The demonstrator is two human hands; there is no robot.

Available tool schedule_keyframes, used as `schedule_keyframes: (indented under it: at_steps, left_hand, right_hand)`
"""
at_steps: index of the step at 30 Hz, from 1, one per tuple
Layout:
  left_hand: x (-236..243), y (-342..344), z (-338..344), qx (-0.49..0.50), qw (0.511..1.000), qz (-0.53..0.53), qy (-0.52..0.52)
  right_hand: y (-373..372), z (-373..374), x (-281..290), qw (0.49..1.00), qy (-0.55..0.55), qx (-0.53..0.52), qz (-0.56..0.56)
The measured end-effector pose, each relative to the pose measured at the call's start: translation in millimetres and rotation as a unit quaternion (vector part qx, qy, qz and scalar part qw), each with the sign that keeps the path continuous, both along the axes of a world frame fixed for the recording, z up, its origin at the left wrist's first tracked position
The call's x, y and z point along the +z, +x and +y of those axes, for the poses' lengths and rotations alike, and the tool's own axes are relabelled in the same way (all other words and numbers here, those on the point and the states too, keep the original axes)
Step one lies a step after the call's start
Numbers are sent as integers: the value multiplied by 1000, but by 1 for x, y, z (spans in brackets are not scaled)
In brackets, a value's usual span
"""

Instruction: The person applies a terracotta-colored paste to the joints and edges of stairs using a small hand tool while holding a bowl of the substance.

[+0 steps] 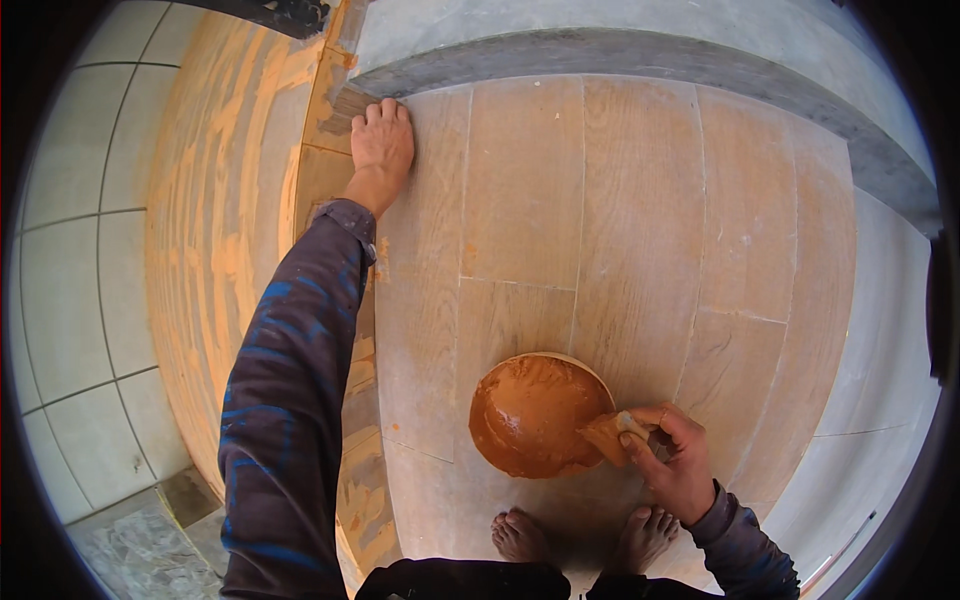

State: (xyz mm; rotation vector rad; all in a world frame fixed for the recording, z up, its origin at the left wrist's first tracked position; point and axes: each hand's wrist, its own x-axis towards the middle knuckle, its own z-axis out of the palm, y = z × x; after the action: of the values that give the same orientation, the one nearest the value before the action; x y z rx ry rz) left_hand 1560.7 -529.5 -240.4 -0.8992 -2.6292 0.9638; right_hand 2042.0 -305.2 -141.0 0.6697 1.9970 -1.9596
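Observation:
My right hand [680, 460] pinches a small putty spreader [608, 434], smeared with orange-brown paste. Its blade is at the right rim of a round bowl [578, 362]. Wet orange-brown paste [525, 415] coats the inside of this bowl, which sits on the floor in front of my bare feet. Far ahead on the left, my left hand [382, 145] leans on the surface beside the narrow tiled strip, palm down and holding nothing. Its fingers point away from me, and their tips are partly hard to make out.
Wood-look planks [640, 200] with pale joints lie beneath me. To the left, a wood-look surface [225, 220] is streaked with orange paste, beside white square tiles [65, 300]. A grey raised ledge [620, 50] curves across the far side. Blue paint marks my left sleeve [290, 400].

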Motion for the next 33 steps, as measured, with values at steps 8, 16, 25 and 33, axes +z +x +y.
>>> schedule_keyframes:
  at_steps: [8, 16, 25, 33]
  left_hand:
    - [-5, -8, 7, 11, 998, 1, -63]
    - [10, 29, -11, -32, 994, 0, -102]
    - [17, 97, -59, -35, 993, -2, -112]
    - [39, 151, -74, 37, 984, -122, -124]
  right_hand:
    - [-2, -1, -2, 1000, -6, -9, -3]
    - [-4, -8, -11, 998, -28, -51, 29]
    - [-5, 0, -7, 999, -21, -35, 23]
    - [4, 9, -7, 999, -8, -43, 25]
